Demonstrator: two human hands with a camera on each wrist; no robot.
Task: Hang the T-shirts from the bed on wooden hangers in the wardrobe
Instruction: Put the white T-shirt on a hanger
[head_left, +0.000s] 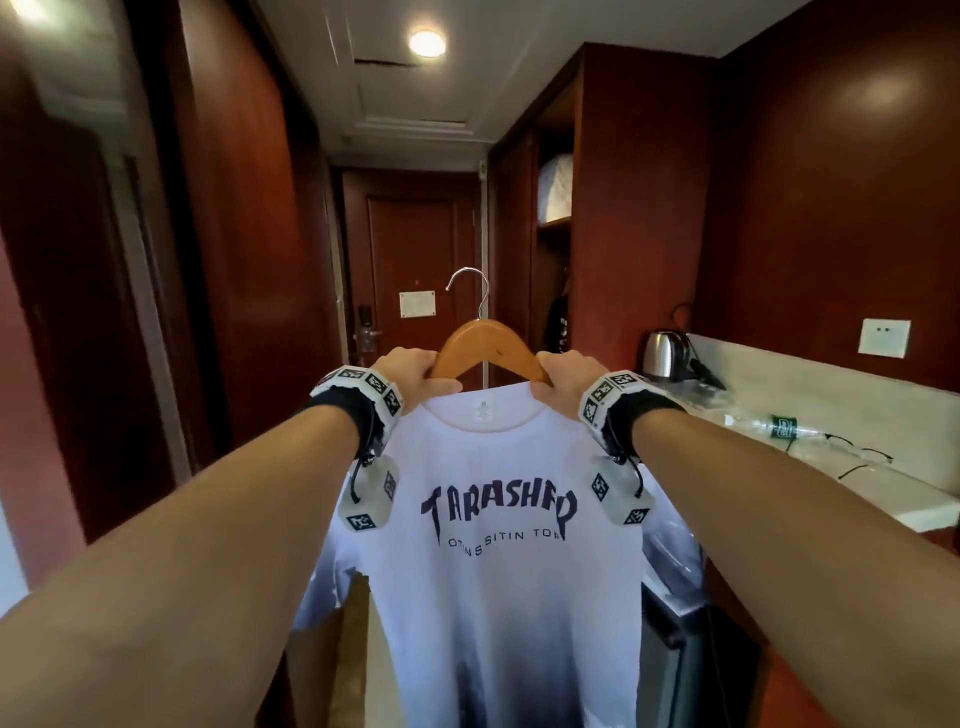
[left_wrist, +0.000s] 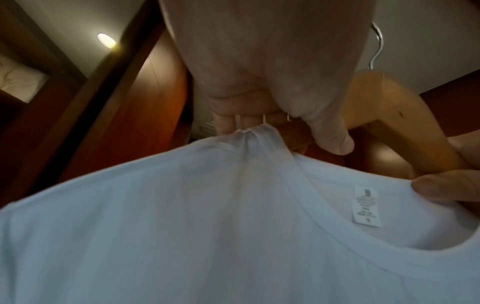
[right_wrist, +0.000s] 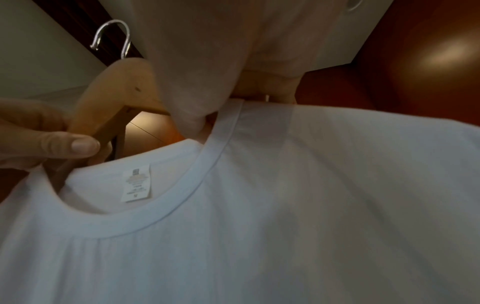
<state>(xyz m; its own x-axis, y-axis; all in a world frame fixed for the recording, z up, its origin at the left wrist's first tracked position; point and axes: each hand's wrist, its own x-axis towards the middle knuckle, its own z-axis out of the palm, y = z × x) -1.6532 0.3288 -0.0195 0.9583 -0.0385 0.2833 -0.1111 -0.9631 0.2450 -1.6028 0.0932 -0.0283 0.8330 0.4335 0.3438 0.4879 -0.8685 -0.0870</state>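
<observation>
At chest height between both hands, left hand (head_left: 415, 370) and right hand (head_left: 566, 374) each grip an arm of the wooden hanger (head_left: 485, 345) carrying the white T-shirt (head_left: 498, 545), crosswise, hook (head_left: 470, 288) up; wardrobe (head_left: 556, 249) ahead-right, nearer right hand.

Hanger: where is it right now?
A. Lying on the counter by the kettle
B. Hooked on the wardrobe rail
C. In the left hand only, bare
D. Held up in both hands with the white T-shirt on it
D: the left hand and right hand each grip a shoulder of the hanger, the T-shirt hangs from it, and its hook is free in the air.
</observation>
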